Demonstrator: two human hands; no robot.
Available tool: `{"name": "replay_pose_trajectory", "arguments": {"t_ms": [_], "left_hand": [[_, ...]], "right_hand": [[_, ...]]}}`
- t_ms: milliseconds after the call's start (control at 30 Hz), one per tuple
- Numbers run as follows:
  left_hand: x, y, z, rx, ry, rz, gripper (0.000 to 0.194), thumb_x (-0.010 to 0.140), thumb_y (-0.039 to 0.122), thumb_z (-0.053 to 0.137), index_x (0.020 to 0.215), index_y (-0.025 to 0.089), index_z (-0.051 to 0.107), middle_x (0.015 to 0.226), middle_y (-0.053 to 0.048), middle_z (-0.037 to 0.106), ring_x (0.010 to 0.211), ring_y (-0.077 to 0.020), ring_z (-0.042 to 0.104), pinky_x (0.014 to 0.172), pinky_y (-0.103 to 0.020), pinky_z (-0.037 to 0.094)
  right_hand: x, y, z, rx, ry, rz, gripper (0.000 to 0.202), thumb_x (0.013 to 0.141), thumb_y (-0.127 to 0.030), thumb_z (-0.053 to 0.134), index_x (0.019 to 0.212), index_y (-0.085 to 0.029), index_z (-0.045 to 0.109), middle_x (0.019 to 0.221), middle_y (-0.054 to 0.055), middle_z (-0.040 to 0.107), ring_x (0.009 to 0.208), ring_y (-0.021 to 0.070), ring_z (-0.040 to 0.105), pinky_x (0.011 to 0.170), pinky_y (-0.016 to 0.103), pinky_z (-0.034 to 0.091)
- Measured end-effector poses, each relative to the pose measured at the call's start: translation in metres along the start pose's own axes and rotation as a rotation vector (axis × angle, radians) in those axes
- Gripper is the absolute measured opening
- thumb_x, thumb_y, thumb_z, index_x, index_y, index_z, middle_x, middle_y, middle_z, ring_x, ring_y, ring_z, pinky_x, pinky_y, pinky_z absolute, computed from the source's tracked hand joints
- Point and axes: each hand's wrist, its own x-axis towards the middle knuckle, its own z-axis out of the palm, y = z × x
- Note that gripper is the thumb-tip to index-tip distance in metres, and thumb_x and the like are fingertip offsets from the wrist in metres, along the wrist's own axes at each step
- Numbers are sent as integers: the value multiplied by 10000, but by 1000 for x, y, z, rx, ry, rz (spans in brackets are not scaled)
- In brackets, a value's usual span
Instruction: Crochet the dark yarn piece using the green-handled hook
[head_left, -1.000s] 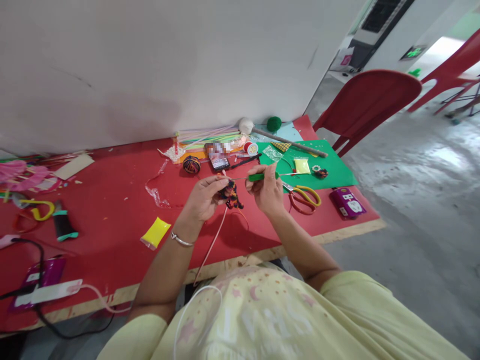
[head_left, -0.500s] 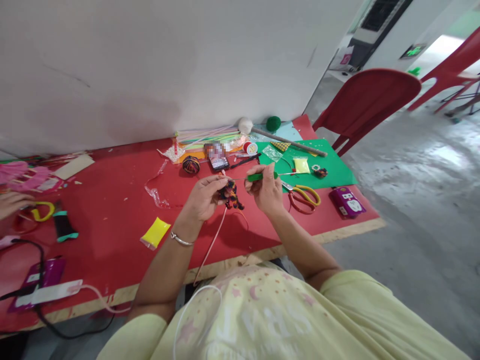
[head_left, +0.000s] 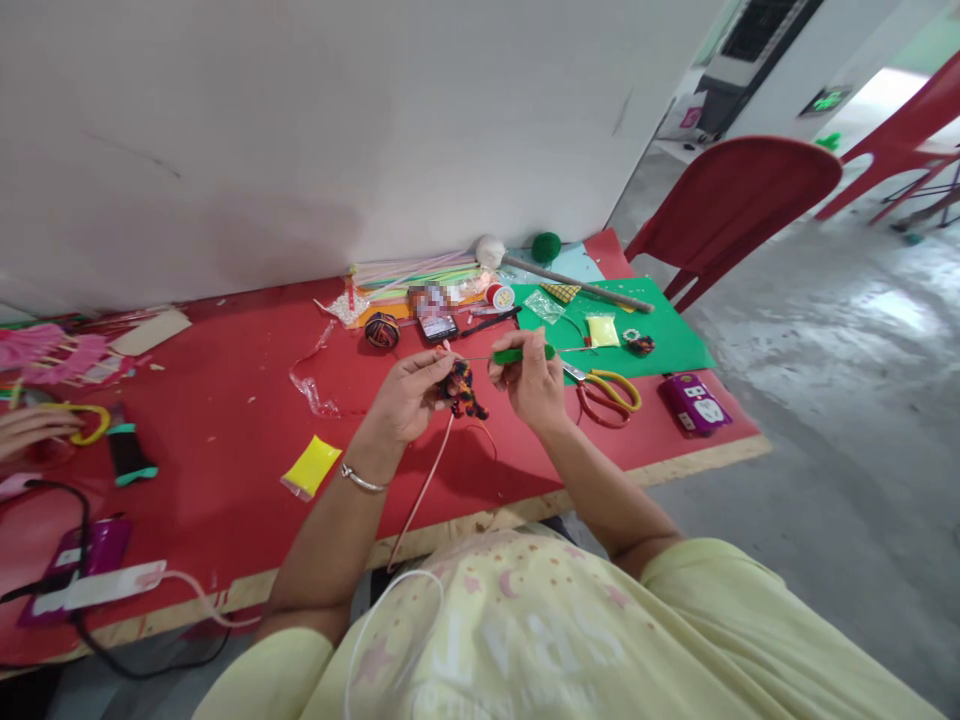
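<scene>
My left hand (head_left: 411,392) pinches a small dark multicoloured yarn piece (head_left: 466,392), which hangs below the fingertips. A pinkish cord (head_left: 429,478) runs from under it down to the table's front edge. In my right hand (head_left: 531,385) is a green-handled hook tool (head_left: 514,355); its thin metal shaft reaches left to the yarn piece at my left fingertips. Whether the tip is inside the yarn is too small to tell. Behind my left hand lie a multicoloured yarn ball (head_left: 382,331) and a phone (head_left: 435,318). Scissors (head_left: 607,393) with yellow and red handles rest right of my right hand.
On the red table (head_left: 225,400) are a yellow packet (head_left: 311,467), a purple box (head_left: 695,404) and a white power strip (head_left: 101,585). Another person's hand (head_left: 34,432) is at the left edge. A red chair (head_left: 742,210) stands right of the table.
The other person's hand and the yellow-handled scissors at the left edge have shifted slightly. My own hands have hardly moved and keep the yarn piece and the green-handled tool.
</scene>
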Motion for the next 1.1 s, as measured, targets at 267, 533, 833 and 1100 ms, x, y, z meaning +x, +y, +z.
{"name": "replay_pose_trajectory", "arguments": {"t_ms": [267,533,833,1100], "left_hand": [[-1,2,3,-4,-2,10,297,646,324,906,818,141,748,677,-6,652,526,-83,578,390,-164,336],[-2,1,5,-9,-41,2,323,635,342,920,820,135,755,663,-11,646,532,-83,563,393,-164,337],[-1,-2,7,43,-52,52,317,578,280,944,810,152,771,658,-24,675,537,-77,539,420,-163,315],[-2,-7,7,272,18,282,296,742,280,838,1025,196,813,767,-23,710,573,-70,530,504,-195,393]], "right_hand": [[-1,-2,0,-29,-6,0,541,874,-747,537,837,-225,676,579,-9,632,458,100,542,428,225,400],[-4,-7,2,70,-19,94,522,842,-723,613,826,-206,677,580,-16,649,481,94,586,421,194,400],[-1,-4,1,329,-58,408,360,754,-518,798,835,-188,679,629,-14,709,525,95,651,393,153,428],[-8,-6,0,176,-98,215,287,843,-480,742,942,-212,720,735,6,733,589,98,649,445,166,437]]}}
